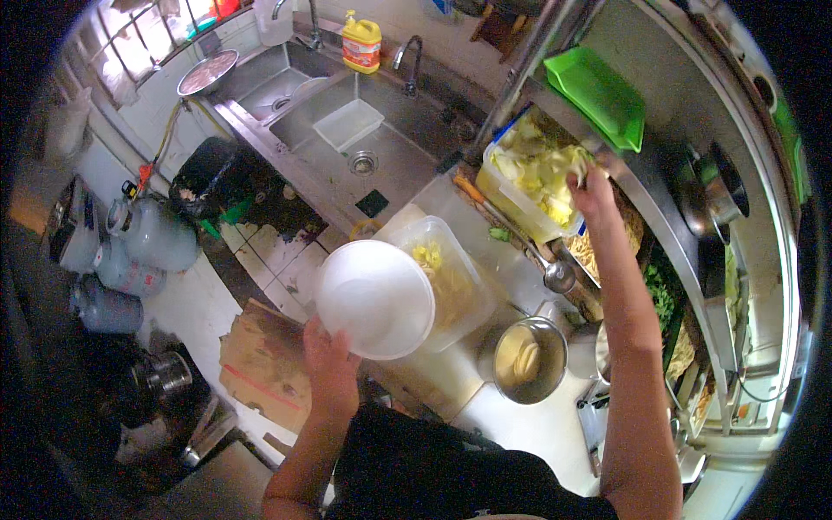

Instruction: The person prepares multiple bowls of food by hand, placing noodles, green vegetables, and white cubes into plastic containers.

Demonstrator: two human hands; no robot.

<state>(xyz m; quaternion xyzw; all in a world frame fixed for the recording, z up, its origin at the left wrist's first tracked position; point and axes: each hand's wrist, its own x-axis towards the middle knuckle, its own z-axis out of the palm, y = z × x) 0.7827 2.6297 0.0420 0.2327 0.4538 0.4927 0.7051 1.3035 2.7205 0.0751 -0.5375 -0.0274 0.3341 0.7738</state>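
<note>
My left hand grips the near rim of a round white plastic bowl; no contents show in the bowl. The bowl overlaps a clear plastic tub with pale yellow food inside. My right hand reaches over a clear plastic bin filled with cut cabbage leaves. Pieces of leaf stick out from its fingers, so it is closed on some of them. A steel ladle with an orange handle lies beside the bin.
A metal pot with pale contents stands on the counter near my body. Ahead is a steel sink with a white tray and a yellow jug behind. A green tray rests on the right shelf. Flattened cardboard lies at lower left.
</note>
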